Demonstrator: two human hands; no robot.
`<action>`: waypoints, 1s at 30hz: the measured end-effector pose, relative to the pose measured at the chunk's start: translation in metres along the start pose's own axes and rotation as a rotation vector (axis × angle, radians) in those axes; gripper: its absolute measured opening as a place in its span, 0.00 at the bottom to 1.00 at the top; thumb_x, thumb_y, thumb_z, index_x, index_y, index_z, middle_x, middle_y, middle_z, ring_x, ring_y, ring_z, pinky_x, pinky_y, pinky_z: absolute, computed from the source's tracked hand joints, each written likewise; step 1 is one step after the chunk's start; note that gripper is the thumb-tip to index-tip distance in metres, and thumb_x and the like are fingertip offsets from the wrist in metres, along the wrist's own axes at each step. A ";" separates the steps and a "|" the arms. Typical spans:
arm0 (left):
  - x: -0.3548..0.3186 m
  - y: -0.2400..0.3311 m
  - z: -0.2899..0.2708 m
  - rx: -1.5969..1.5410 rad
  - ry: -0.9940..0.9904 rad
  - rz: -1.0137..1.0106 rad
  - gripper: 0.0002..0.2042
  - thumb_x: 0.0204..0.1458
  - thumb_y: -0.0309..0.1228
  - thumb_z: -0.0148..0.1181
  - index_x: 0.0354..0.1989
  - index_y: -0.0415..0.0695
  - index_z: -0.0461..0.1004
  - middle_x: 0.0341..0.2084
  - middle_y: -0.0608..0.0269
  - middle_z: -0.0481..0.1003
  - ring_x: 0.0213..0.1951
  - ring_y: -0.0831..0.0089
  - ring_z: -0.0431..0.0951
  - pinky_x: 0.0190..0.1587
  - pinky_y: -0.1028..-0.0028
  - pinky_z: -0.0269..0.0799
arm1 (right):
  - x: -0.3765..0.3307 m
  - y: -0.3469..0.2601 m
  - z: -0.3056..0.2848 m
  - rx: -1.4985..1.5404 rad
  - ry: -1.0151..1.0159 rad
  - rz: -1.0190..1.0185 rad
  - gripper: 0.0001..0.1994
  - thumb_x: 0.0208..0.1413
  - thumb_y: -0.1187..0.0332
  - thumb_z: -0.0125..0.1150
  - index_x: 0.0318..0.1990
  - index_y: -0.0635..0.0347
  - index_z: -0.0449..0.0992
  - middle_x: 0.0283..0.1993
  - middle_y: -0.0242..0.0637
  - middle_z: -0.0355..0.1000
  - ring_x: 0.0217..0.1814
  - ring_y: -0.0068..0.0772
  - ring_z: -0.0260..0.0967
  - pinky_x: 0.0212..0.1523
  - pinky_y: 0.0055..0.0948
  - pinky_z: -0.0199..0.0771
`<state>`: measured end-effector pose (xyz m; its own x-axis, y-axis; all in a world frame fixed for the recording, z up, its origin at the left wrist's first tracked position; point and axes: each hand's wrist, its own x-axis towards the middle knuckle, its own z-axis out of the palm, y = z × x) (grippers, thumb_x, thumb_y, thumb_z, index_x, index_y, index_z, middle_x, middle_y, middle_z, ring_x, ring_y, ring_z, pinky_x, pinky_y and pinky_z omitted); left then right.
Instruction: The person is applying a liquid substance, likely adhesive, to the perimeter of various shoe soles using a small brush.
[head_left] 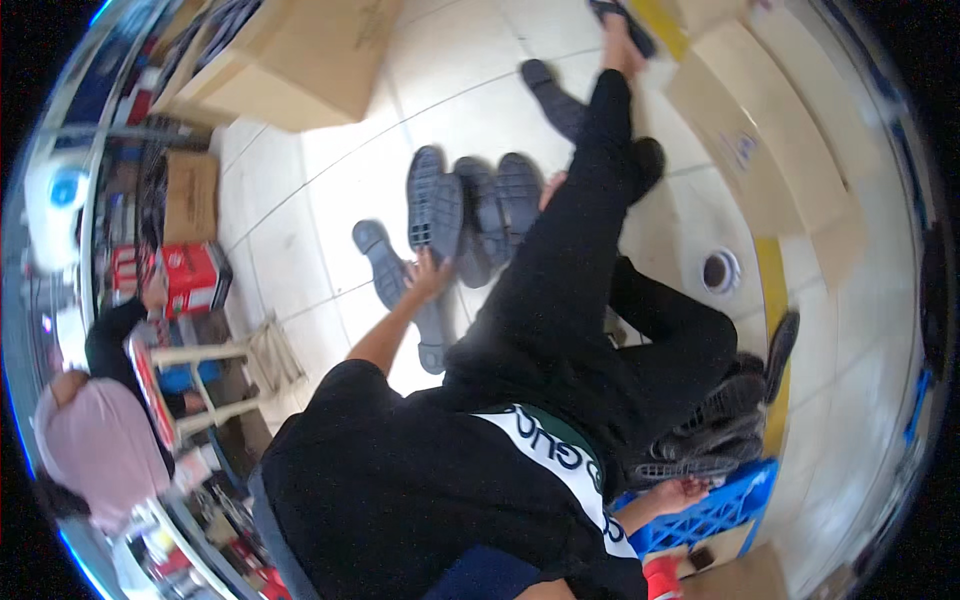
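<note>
Several dark grey shoe soles lie on the pale tiles in front of me. My left hand (429, 274) reaches down to the lower end of a sole with a grid of square holes (425, 195), its fingers spread and touching it. Beneath that hand, a long sole (378, 262) lies slanting. Two more soles (518, 195) rest just to the right, beside my leg. My right hand (682, 494) is low at my right, over the rim of a blue plastic crate (755, 500). Its fingers are loosely curled and apart, with nothing visible in them. A heap of dark soles (715, 435) lies against that crate.
A large cardboard box (300, 65) stands at far left, and open box flaps (760, 130) at far right. Tape roll (720, 271) lies right of my legs. Another sole (552, 98) is farther off. At left, a person in a pink head covering (105, 445) sits near a red box (190, 278).
</note>
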<state>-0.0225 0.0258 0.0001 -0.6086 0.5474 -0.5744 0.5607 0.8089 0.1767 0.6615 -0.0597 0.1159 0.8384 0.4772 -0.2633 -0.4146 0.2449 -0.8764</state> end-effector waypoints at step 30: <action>-0.014 0.121 -0.121 -1.625 -0.347 0.272 0.26 0.42 0.36 0.49 0.52 0.38 0.69 0.44 0.52 0.77 0.46 0.57 0.78 0.54 0.60 0.72 | 0.121 0.214 0.313 -0.777 -0.501 -0.111 0.11 0.60 0.67 0.56 0.36 0.69 0.77 0.28 0.37 0.74 0.27 0.24 0.71 0.29 0.22 0.73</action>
<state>-0.0142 0.1417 0.1264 -0.3309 0.8078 -0.4879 -0.6329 0.1935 0.7496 0.5630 0.3145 0.0228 0.5334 0.8379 -0.1159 0.1636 -0.2366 -0.9577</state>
